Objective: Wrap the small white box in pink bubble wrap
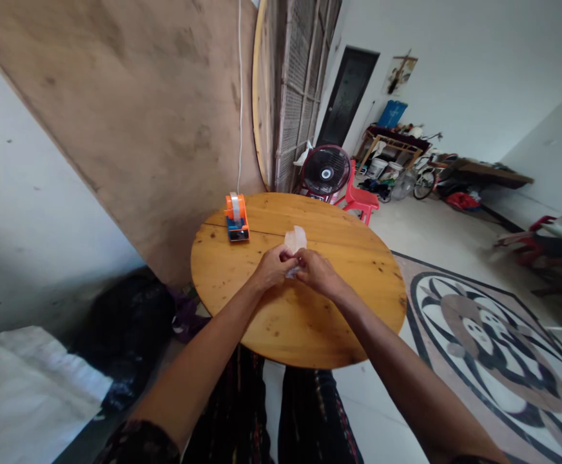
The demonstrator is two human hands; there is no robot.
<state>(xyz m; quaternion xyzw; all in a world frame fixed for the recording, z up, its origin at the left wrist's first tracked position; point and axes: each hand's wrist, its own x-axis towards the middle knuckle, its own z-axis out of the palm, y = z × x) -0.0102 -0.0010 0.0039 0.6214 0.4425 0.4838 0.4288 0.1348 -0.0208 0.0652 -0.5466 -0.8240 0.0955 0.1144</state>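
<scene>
Two bare hands over a round wooden worktop (310,332), head view. L hand (272,267) and R hand (317,270) meet near the worktop's ctr., fingertips adj. to each other. Grip of each: fingers together, clamped on a thin pale sheet (295,239), approx. translucent & crumpled. Sheet lies btwn. the hands; its upper part projects past the fingers toward the far side, a smaller part shows below them. Exact finger placement partly hidden. Tape dispenser (237,222), orange w/ blue, stands upright on the worktop's far L side, apart from both hands, w/ a roll of clear tape (234,205). Beyond the far edge: a round fan (327,173) & red chair (361,197). R of worktop: floor w/ a panda design (498,341).
</scene>
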